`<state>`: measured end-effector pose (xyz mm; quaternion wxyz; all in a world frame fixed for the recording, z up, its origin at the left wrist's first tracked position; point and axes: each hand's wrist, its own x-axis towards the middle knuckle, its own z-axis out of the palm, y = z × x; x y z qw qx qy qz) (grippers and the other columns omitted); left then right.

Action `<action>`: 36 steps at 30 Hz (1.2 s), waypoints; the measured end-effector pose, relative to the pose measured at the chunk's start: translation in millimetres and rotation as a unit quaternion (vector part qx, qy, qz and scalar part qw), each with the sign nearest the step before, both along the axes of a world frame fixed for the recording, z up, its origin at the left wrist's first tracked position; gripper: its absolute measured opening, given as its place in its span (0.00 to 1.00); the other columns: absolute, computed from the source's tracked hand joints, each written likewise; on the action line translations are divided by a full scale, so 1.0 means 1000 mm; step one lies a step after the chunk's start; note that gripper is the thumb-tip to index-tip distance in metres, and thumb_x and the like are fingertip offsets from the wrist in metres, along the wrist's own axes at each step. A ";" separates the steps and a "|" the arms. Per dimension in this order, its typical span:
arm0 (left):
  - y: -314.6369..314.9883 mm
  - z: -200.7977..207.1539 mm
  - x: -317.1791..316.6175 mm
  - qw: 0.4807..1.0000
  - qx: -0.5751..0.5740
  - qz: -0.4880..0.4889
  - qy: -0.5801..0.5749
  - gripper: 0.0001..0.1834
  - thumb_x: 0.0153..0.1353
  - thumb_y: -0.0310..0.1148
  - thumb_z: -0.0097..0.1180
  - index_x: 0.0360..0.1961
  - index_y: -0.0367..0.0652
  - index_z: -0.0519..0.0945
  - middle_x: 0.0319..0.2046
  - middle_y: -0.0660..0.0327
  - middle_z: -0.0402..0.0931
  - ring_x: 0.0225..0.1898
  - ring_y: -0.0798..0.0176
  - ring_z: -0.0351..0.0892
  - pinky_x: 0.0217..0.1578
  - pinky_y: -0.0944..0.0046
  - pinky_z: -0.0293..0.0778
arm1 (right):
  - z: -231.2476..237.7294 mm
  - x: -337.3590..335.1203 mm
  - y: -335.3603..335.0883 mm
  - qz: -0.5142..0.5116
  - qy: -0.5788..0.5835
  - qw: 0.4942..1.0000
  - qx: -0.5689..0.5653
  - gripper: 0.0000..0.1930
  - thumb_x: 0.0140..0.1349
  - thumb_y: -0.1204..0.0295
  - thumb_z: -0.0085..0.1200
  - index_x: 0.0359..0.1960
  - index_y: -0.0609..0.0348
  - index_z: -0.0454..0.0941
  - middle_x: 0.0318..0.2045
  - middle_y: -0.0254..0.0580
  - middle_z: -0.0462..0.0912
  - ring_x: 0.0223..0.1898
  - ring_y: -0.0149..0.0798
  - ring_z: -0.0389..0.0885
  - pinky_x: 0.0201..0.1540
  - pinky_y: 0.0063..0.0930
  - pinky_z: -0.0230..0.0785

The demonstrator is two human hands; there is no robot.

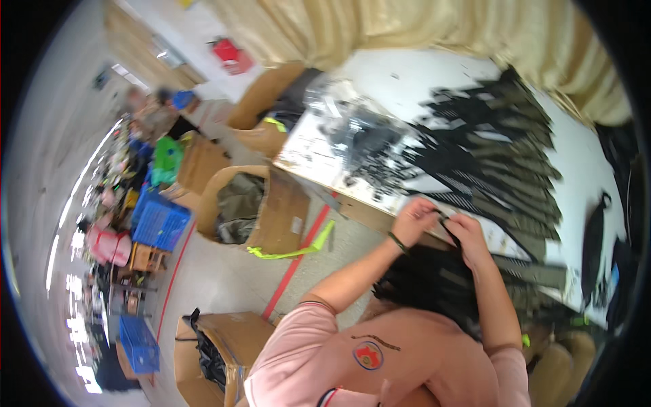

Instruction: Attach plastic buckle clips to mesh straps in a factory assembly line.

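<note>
At the front edge of the white table, my left hand and my right hand are close together. Their fingers pinch a short, dark strap stretched between them; its details are too small to make out. Just beyond my hands, black and olive straps lie fanned out in overlapping rows. A clear plastic bag with dark contents sits left of them, and small black pieces are scattered beside it. Black fabric pieces are heaped below my hands, against my body.
An open cardboard box of olive fabric stands left of the table, a neon yellow strip by it. Another box stands nearer. Blue crates and people are farther left. A beige curtain hangs behind the table.
</note>
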<state>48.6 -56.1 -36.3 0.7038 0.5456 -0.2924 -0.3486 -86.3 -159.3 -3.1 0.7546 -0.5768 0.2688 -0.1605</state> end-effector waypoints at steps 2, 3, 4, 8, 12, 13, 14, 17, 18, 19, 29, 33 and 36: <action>0.004 0.010 -0.002 1.000 -0.016 0.016 0.002 0.09 0.56 0.19 0.56 0.36 0.40 0.73 0.27 0.65 0.75 0.27 0.74 0.74 0.28 0.74 0.72 | 0.004 0.006 0.002 0.038 -0.015 0.998 0.041 0.04 0.57 0.74 0.53 0.28 0.62 0.76 0.21 0.31 0.74 0.23 0.25 0.70 0.28 0.19 0.61; 0.004 0.008 0.000 1.000 -0.024 0.013 0.009 0.09 0.56 0.17 0.55 0.36 0.40 0.73 0.28 0.64 0.76 0.27 0.74 0.74 0.28 0.74 0.72 | 0.005 0.009 0.002 0.044 -0.021 0.998 0.047 0.07 0.57 0.69 0.56 0.30 0.61 0.78 0.21 0.31 0.75 0.23 0.25 0.71 0.27 0.19 0.62; 0.003 0.010 0.001 0.999 -0.026 0.005 0.018 0.08 0.57 0.16 0.54 0.36 0.40 0.73 0.30 0.64 0.76 0.27 0.74 0.75 0.28 0.75 0.72 | 0.005 0.011 0.001 0.043 -0.019 0.997 0.060 0.07 0.57 0.69 0.55 0.29 0.61 0.78 0.22 0.31 0.76 0.23 0.24 0.71 0.28 0.18 0.62; -0.002 0.006 0.003 0.999 -0.036 -0.021 0.003 0.09 0.58 0.16 0.51 0.39 0.38 0.72 0.31 0.63 0.76 0.30 0.74 0.75 0.30 0.74 0.74 | 0.009 0.011 -0.003 0.028 -0.005 0.995 0.100 0.07 0.57 0.69 0.55 0.29 0.60 0.78 0.22 0.30 0.76 0.23 0.24 0.70 0.28 0.18 0.62; 0.000 0.007 -0.002 0.997 -0.067 -0.039 0.007 0.09 0.58 0.15 0.49 0.39 0.37 0.71 0.32 0.62 0.76 0.31 0.74 0.75 0.31 0.74 0.74 | 0.010 0.005 -0.004 0.051 -0.016 0.993 0.109 0.06 0.57 0.70 0.55 0.28 0.59 0.78 0.23 0.29 0.76 0.23 0.23 0.69 0.28 0.17 0.62; 0.001 0.007 -0.002 0.996 -0.076 -0.049 0.000 0.09 0.58 0.14 0.49 0.39 0.37 0.71 0.33 0.61 0.76 0.32 0.73 0.76 0.31 0.74 0.74 | 0.011 0.004 -0.003 0.054 -0.017 0.992 0.114 0.06 0.57 0.70 0.55 0.28 0.59 0.78 0.23 0.29 0.76 0.23 0.23 0.69 0.28 0.17 0.62; 0.001 0.007 -0.005 0.996 -0.074 -0.050 0.000 0.09 0.58 0.14 0.49 0.39 0.37 0.71 0.33 0.61 0.76 0.32 0.73 0.76 0.31 0.74 0.74 | 0.012 0.002 -0.002 0.054 -0.017 0.992 0.116 0.06 0.57 0.70 0.55 0.28 0.59 0.78 0.23 0.29 0.76 0.23 0.23 0.69 0.28 0.17 0.62; 0.001 0.009 -0.010 0.995 -0.089 -0.042 -0.031 0.11 0.57 0.13 0.49 0.39 0.36 0.70 0.36 0.60 0.75 0.34 0.72 0.76 0.34 0.73 0.74 | 0.012 0.001 0.001 0.014 -0.033 0.993 0.114 0.05 0.57 0.70 0.55 0.29 0.59 0.77 0.24 0.29 0.75 0.24 0.23 0.69 0.28 0.16 0.61; 0.001 0.010 -0.012 0.993 -0.095 -0.027 -0.061 0.12 0.56 0.12 0.50 0.40 0.35 0.70 0.38 0.59 0.74 0.36 0.71 0.76 0.37 0.73 0.74 | 0.010 0.001 0.003 0.003 -0.055 0.993 0.108 0.05 0.58 0.71 0.55 0.29 0.59 0.77 0.24 0.29 0.75 0.24 0.23 0.69 0.29 0.16 0.61; 0.001 0.010 -0.014 0.990 -0.102 -0.011 -0.092 0.13 0.55 0.11 0.50 0.40 0.35 0.71 0.39 0.59 0.74 0.38 0.71 0.76 0.39 0.73 0.74 | 0.008 0.001 0.004 -0.009 -0.076 0.992 0.102 0.05 0.58 0.72 0.55 0.30 0.59 0.77 0.24 0.29 0.75 0.24 0.23 0.69 0.29 0.16 0.61; 0.008 0.029 -0.012 0.960 -0.087 0.046 -0.263 0.14 0.51 0.10 0.53 0.38 0.33 0.75 0.42 0.55 0.71 0.43 0.65 0.75 0.42 0.71 0.76 | 0.019 -0.002 0.006 0.008 -0.124 0.986 0.111 0.06 0.59 0.72 0.54 0.34 0.61 0.79 0.26 0.27 0.76 0.27 0.22 0.70 0.32 0.15 0.62; 0.009 0.025 -0.015 0.977 -0.125 0.014 -0.174 0.15 0.52 0.08 0.50 0.39 0.33 0.73 0.42 0.55 0.70 0.44 0.64 0.76 0.44 0.68 0.76 | 0.022 -0.005 0.003 0.041 -0.112 0.990 0.071 0.07 0.60 0.71 0.54 0.35 0.61 0.80 0.28 0.27 0.77 0.28 0.21 0.70 0.32 0.15 0.62; 0.008 0.030 -0.019 0.984 -0.154 -0.026 -0.085 0.15 0.53 0.07 0.48 0.40 0.33 0.71 0.43 0.55 0.70 0.44 0.63 0.76 0.46 0.66 0.76 | 0.023 -0.005 0.003 0.039 -0.119 0.990 0.071 0.07 0.60 0.71 0.54 0.36 0.60 0.80 0.28 0.27 0.78 0.28 0.20 0.69 0.32 0.15 0.62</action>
